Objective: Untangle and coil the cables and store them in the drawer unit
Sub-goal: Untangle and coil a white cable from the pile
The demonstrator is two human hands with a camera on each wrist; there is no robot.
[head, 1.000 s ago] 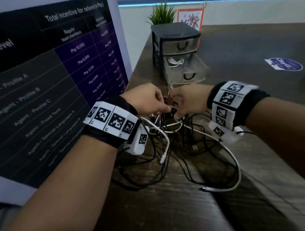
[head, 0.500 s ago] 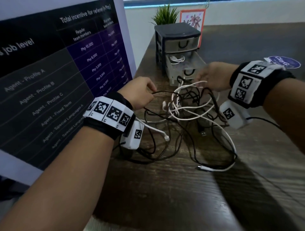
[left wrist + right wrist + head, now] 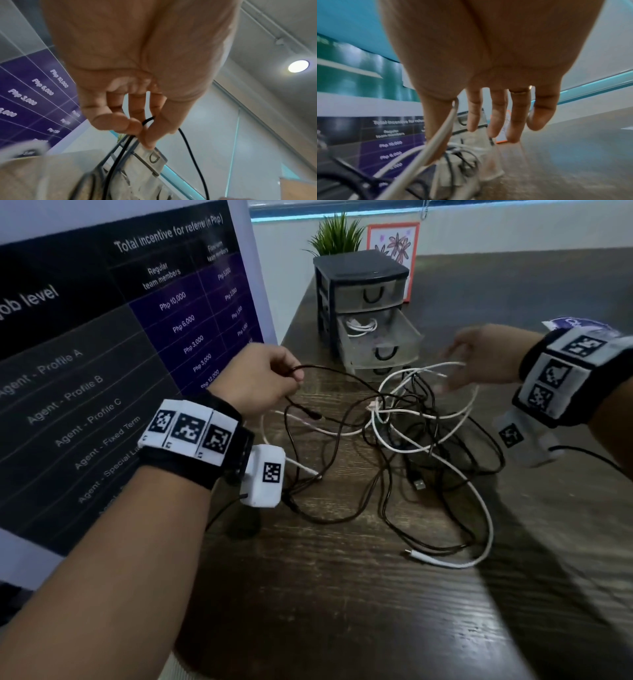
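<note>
Your left hand [image 3: 260,381] pinches a black cable [image 3: 342,378] between thumb and fingertips [image 3: 120,123], lifting a loop of it off the worktop [image 3: 342,611]. Your right hand [image 3: 479,354] hovers to the right with its fingers [image 3: 494,117] spread and straight; a white cable [image 3: 455,426] runs across the base of the thumb, hooked there rather than pinched. The rest of the black and white tangle lies on the worktop between your hands. The drawer unit [image 3: 363,282] stands just beyond it, middle drawer [image 3: 380,340] pulled open with a coiled white cable [image 3: 359,325] inside.
</note>
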